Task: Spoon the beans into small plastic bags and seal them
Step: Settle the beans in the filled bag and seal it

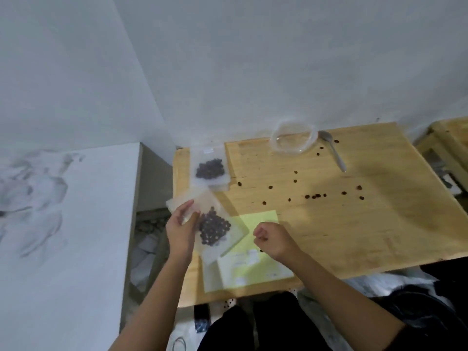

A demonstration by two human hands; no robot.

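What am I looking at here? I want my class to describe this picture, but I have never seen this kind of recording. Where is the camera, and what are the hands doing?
There is no machine here. A person wears one camera on the head, looking down at their own bare hands over a wooden table. The left hand grips a small plastic bag of dark beans near its top. The right hand is curled, with nothing visibly held. A second filled bag lies at the table's far left. By the wall stands a clear container that looks empty, with a spoon lying beside it. Loose beans are scattered across the wood, and a yellow-green sheet lies near the hands.
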